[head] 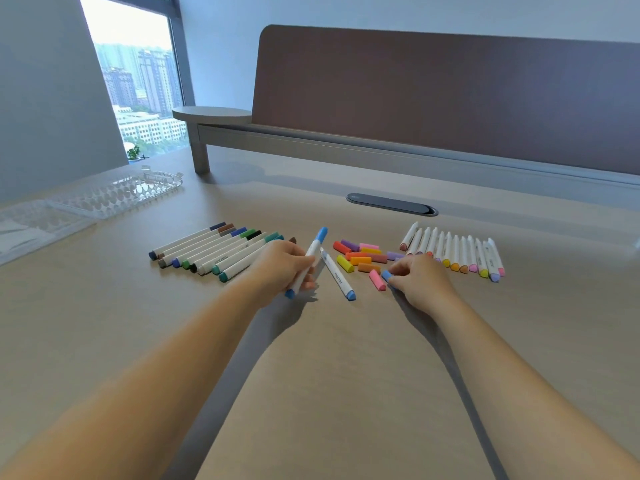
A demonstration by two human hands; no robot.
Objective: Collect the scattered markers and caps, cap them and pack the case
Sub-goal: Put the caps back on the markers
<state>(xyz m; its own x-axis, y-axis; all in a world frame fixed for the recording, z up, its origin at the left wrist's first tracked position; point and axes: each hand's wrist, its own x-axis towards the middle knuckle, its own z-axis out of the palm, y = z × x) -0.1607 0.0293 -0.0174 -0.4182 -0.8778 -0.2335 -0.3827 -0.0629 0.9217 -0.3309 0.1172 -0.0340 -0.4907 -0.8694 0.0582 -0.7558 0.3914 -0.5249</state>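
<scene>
My left hand (282, 266) grips a capped blue marker (313, 251) by its white barrel, tilted up off the table. My right hand (417, 277) pinches a loose blue cap (387, 276) lying on the table. Between the hands lies an uncapped blue marker (337, 273) with its tip pointing away. A row of several capped markers (214, 251) lies to the left. A row of several uncapped markers (457, 252) lies to the right. Loose caps (360, 256) in several colours sit in a pile in the middle. The clear plastic case (114, 194) lies open at the far left.
A desk divider panel (450, 95) and a raised shelf (213, 114) stand at the back. A dark cable grommet (391, 204) is set into the table behind the caps. A window is at the far left.
</scene>
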